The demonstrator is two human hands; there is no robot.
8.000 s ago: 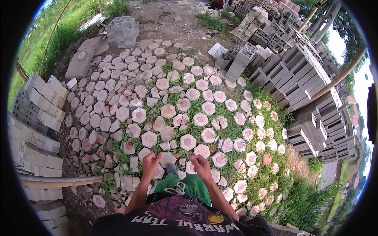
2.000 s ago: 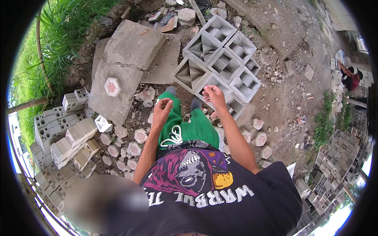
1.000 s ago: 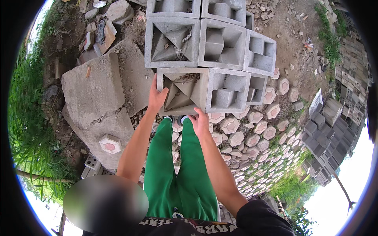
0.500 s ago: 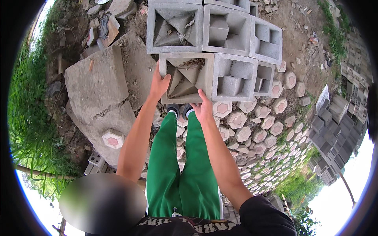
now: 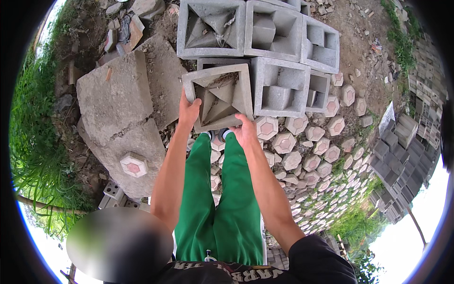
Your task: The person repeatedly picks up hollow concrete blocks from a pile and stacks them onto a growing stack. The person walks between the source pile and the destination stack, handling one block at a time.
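Near the top middle of the frame, both hands hold a gray hollow concrete block [image 5: 218, 97] with dry bits of grass inside its slanted hole. The left hand [image 5: 188, 111] grips its left edge and the right hand [image 5: 245, 132] its bottom edge, fingers wrapped tight, arms stretched out. More hollow blocks [image 5: 279, 85] touch its right and top sides, a big broken slab [image 5: 116, 104] lies left, and small six-sided pavers [image 5: 283, 142] cover the ground at right.

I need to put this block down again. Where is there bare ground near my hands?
Bare dirt lies right of the stacked hollow blocks. The flat concrete slab, left of the held block, has a free top. The hexagonal pavers crowd the ground around the feet.
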